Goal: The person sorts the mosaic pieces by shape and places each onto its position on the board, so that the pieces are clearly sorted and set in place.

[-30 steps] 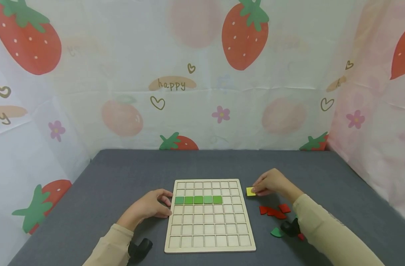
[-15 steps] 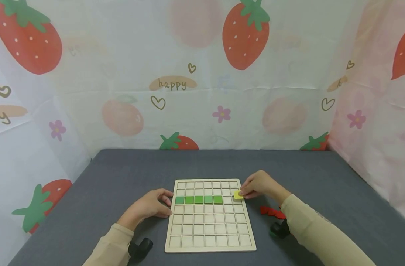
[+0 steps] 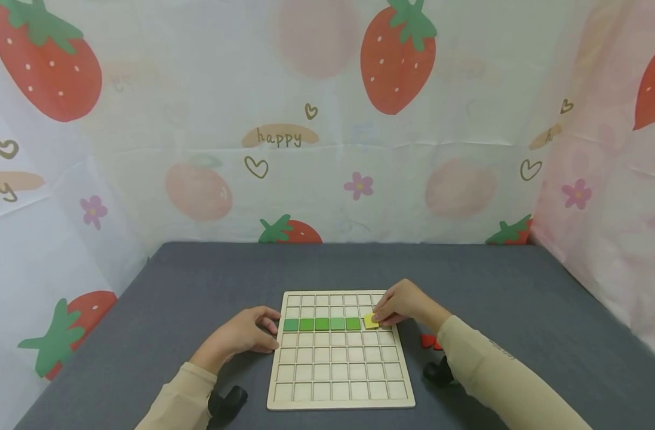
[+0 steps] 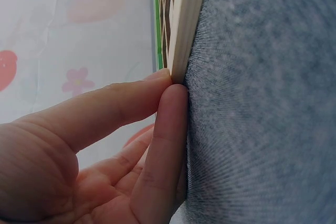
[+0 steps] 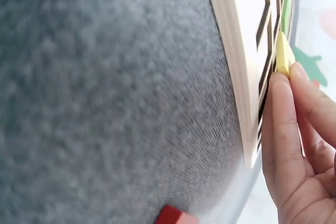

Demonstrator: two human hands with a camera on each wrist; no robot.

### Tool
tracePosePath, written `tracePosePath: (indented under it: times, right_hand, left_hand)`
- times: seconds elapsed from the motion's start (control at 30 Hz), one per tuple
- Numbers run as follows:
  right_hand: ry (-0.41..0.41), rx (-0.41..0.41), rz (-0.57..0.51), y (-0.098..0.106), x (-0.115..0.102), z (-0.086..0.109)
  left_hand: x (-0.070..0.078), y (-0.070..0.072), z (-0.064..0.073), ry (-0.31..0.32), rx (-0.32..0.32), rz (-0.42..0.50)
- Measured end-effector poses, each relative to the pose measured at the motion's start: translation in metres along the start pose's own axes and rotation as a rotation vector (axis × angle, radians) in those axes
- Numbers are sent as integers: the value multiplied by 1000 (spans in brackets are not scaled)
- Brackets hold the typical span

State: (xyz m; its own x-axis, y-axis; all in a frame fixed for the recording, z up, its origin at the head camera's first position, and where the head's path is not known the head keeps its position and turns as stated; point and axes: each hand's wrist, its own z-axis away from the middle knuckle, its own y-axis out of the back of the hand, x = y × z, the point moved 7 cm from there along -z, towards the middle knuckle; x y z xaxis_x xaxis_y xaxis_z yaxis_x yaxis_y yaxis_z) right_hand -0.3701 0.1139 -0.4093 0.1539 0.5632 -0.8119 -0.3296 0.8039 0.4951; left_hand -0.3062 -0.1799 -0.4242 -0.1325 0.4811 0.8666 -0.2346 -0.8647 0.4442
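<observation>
A pale wooden grid board (image 3: 320, 373) lies on the grey cloth, with a row of green square tiles (image 3: 322, 323) in its third row from the far side. My right hand (image 3: 408, 303) pinches a yellow square tile (image 3: 371, 321) between thumb and fingertips, just right of the last green tile. In the right wrist view the yellow tile (image 5: 284, 53) is tilted, one edge close over the grid. Along the board's left side, my left hand (image 3: 245, 330) touches the edge with thumb and finger; the left wrist view shows the fingertips (image 4: 173, 95) right against the wooden rim (image 4: 188, 24).
Red pieces (image 3: 428, 341) lie on the cloth right of the board, partly covered by the right sleeve (image 3: 494, 364). A black wrist mount (image 3: 437, 371) hangs under that forearm, and another black mount (image 3: 227, 403) under the left one. A strawberry-print curtain (image 3: 327, 197) surrounds the table.
My right hand has carried the yellow tile leftward from beside the board to over the third row. The forearm now covers more of the red pieces and the green one. My left hand stays put.
</observation>
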Motion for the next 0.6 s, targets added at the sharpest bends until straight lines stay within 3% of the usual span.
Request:
tracePosePath:
  times: [0.6]
  right_hand:
    - [21, 32, 59, -6, -1, 1]
  left_hand:
    - [2, 0, 1, 12, 12, -13]
